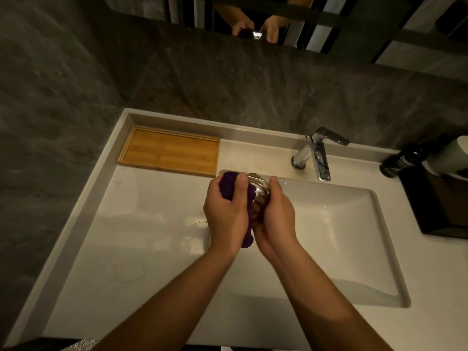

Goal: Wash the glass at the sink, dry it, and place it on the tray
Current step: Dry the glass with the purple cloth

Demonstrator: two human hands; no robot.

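A clear glass [260, 191] is held over the left edge of the white sink basin [342, 224], its rim pointing away from me. My right hand [276, 219] wraps around its right side. My left hand [226, 214] grips a purple cloth [229, 184] pressed against the glass's left side; the cloth's tail hangs down between my palms. An empty bamboo tray [168, 152] lies on the counter at the back left, apart from both hands. Most of the glass is hidden by my fingers and the cloth.
A chrome tap [316, 153] stands behind the basin, no water running. A black bottle [400, 160] and a white container [453, 153] sit in a dark box at the right. A grey stone wall and a mirror rise behind the white counter [121, 244].
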